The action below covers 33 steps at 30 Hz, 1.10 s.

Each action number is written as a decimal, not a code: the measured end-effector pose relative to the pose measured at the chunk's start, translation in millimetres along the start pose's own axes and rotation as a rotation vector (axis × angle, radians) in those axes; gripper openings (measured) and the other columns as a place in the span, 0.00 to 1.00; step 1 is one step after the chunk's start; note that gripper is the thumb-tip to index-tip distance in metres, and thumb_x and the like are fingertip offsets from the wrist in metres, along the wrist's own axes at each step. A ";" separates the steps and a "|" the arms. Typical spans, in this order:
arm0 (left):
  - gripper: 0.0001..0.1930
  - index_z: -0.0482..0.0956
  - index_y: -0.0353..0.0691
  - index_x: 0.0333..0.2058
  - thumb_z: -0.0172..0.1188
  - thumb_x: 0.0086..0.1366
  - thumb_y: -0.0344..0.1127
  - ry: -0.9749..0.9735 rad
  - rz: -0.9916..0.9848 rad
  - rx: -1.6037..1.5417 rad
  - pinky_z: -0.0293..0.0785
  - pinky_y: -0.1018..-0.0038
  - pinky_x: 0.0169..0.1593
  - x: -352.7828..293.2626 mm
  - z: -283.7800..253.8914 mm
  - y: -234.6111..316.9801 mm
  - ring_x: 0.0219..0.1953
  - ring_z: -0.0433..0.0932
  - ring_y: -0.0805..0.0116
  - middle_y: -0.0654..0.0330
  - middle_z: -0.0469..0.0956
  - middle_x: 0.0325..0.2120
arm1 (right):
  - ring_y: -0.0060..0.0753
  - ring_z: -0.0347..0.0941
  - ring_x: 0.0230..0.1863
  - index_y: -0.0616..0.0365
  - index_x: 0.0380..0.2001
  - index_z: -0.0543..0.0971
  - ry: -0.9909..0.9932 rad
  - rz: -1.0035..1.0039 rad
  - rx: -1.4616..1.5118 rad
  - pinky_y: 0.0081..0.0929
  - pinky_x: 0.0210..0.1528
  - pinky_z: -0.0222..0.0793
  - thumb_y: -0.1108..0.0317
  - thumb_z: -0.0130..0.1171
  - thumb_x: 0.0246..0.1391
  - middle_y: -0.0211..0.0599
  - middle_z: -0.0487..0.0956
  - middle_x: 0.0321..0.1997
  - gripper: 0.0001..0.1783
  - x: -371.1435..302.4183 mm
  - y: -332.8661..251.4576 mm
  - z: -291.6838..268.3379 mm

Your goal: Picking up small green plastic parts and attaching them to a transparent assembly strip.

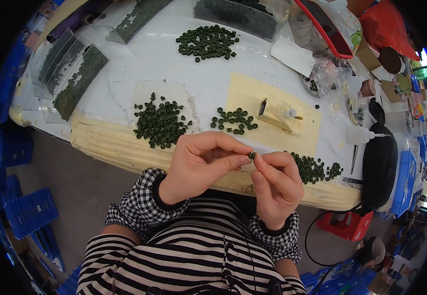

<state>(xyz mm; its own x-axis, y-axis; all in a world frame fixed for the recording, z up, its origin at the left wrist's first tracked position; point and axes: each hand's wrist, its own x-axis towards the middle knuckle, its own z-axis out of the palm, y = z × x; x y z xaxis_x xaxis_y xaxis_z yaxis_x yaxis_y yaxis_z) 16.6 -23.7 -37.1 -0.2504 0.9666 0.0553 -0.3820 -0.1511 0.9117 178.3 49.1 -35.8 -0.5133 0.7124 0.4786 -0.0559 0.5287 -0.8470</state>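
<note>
and there, between both hands, a tiny green piece (251,155) was pinched by the left hand (194,164), thumb and forefinger closed; the right hand (278,183) was half-curled beside it, any grip untellable; light, stiff, easily dropped, it was judged best taken by its rim

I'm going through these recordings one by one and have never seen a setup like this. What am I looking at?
There is no machine here, just a person's two bare hands. The single picture comes from a wide fisheye camera worn on the head, looking down, so straight edges bend near the rim. The left hand pinches a small dark-green piece, and the right hand meets it with its fingertips. On the white table lie several piles of similar pieces, clear boxes with more green contents, and a yellow sheet bearing a pale block.
</note>
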 end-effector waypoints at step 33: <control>0.08 0.82 0.30 0.40 0.61 0.61 0.20 0.033 0.104 0.171 0.77 0.81 0.40 -1.8 3.4 -4.6 0.36 0.80 0.74 0.55 0.81 0.33 | 0.24 0.69 0.29 0.62 0.45 0.83 -0.137 -0.017 0.024 0.18 0.30 0.64 0.82 0.64 0.47 0.33 0.77 0.30 0.19 4.4 4.0 -11.1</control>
<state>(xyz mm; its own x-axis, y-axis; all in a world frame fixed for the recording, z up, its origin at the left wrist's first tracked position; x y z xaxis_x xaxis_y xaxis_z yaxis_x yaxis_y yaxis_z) 21.8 -24.0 -40.0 -0.3102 0.9400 0.1417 -0.1968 -0.2093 0.9578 185.3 59.4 -34.5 -0.6243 0.6329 0.4579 -0.0850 0.5276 -0.8452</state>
